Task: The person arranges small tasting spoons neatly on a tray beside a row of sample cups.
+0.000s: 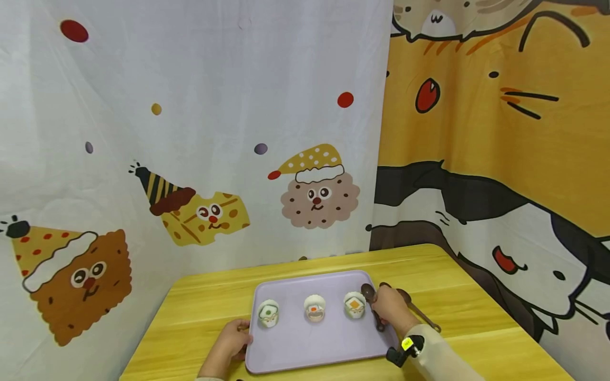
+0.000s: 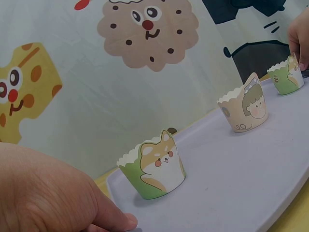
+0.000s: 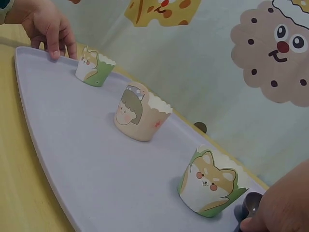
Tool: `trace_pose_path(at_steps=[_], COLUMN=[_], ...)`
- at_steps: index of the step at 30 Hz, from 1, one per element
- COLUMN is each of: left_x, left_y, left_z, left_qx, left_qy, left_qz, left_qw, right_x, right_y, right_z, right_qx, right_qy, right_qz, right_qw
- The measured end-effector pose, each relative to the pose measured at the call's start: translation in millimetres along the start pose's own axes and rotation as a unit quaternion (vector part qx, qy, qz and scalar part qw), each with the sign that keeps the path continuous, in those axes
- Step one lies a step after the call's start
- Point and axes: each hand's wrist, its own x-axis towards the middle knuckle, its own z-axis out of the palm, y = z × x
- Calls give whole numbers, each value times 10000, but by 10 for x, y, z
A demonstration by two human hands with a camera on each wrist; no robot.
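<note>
A lavender tray (image 1: 305,344) lies on the table, and my left hand (image 1: 231,339) grips its left edge with the thumb on top. Over the tray's right side, my right hand (image 1: 393,307) pinches a dark brown spoon (image 1: 367,290) by its middle, the bowl pointing away from me. Three paper baking cups stand in a row. The left cup (image 2: 157,166) and the right cup (image 3: 210,183) are green with a printed dog. Between them is a beige cup (image 3: 140,113) with a child's face. From above, white insides with small coloured shapes show.
More brown spoons (image 1: 421,313) lie on the yellow wood-grain table (image 1: 200,296), right of the tray and partly behind my right hand. A white cartoon-printed curtain (image 1: 214,79) hangs behind the table, and an orange cat-printed one (image 1: 467,132) on the right.
</note>
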Motion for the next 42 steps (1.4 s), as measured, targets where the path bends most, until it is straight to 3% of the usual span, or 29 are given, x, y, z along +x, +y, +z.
trace_pose_path(at_steps=[26,32,36,42], left_x=[-23,-25,-21,-8], left_y=[45,50,48,42], left_z=[16,16,18,10], left_qx=[102,91,136,184], left_qy=[28,4,15,17], left_qz=[-90,-102,-62,-175], left_qw=[9999,9999,9999,9997], right_x=[-49,-32,-17,19], right_y=[1,50,115,249], right_z=[-78,-209,-339,-536], right_qx=[-129,-16,400,615], right_qy=[206,466,470,553], right_qz=[-139,-308,-139,-64], right_qw=[9996,9984,9980,9966])
